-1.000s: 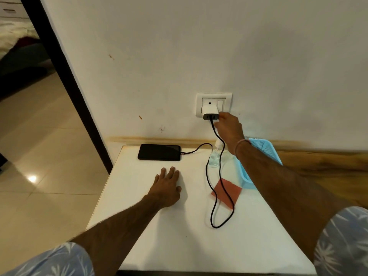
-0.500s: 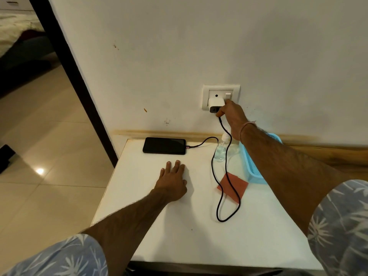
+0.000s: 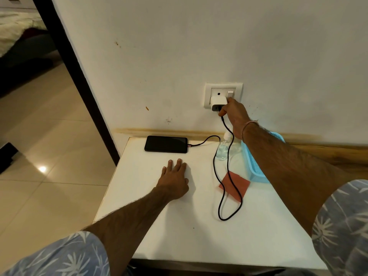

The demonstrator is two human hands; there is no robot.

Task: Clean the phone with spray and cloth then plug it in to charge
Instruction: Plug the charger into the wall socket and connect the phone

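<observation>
Reaching to the wall socket plate, the person's right hand puts one fingertip on the lower edge of the switch. Its other fingers are curled right beside the white charger, where the black cable leaves it; can't tell if they grip the charger or only touch it. Charger sits in the socket. Left hand lies flat on the white table, palm down, fingers straight, holding nothing, near the phone but apart from it. Phone lies flat, screen dark, at the table's far left by the wall, cable plugged into its right end. Cable loops over the reddish cloth lying flat on the table. Clear spray bottle stands upright behind the cable, just beside the blue basket on the right.
</observation>
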